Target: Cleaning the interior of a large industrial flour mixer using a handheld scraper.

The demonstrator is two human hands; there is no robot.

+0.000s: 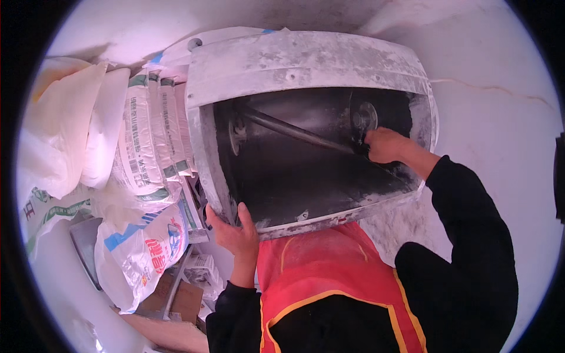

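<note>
A flour-dusted dough mixer point(309, 50) stands before me with its dark metal tub point(287, 185) exposed. Across the tub slants a round metal mixing bar point(300, 132), running from upper left to lower right. My right hand point(385, 144) reaches inside, its fingers curled at the bar's right end, just below a round metal flange point(365, 117). Whether those fingers hold something is hidden. At the near left corner, my left hand point(236, 229) grips the mixer's rim point(219, 194), thumb on the inner side. Another flange point(237, 132) sits on the tub's left wall.
Several packed flour sacks point(141, 137) stand left of the mixer. An opened printed bag point(145, 256) slumps nearer me, above a cardboard box point(186, 302) and a white plastic basket point(203, 269). My red apron point(318, 260) touches the mixer's front. A thin cord point(485, 86) runs along the right wall.
</note>
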